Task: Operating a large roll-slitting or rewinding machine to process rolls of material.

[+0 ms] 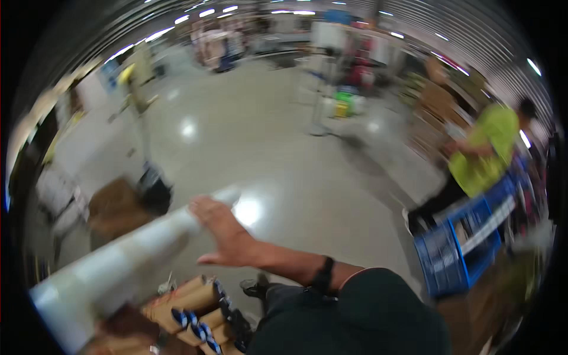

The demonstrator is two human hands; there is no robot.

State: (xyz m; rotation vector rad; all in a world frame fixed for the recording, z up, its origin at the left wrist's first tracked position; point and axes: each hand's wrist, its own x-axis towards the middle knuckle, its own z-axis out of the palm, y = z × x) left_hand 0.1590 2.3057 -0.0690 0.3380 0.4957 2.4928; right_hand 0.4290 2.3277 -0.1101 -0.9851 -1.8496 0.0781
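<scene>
A long white roll (127, 251), blurred and with a film-like sheen, slants across the lower left, its far end raised. My right hand (228, 236) lies against that far end, fingers over its top and thumb held apart below. A dark band is on my right wrist. Low at the near end, my left hand (127, 325) is pressed to the underside of the roll, its fingers mostly hidden and smeared by motion. Beneath the roll are several brown cardboard tubes (198, 296) with dark blue, shiny ends.
At the right a person in a yellow-green shirt (488, 148) stands by blue plastic crates (441, 260). A brown box (118, 207) and a black bag (155, 189) stand at the left. Farther off are a stand with a round base (319, 127) and stacked cardboard (435, 103).
</scene>
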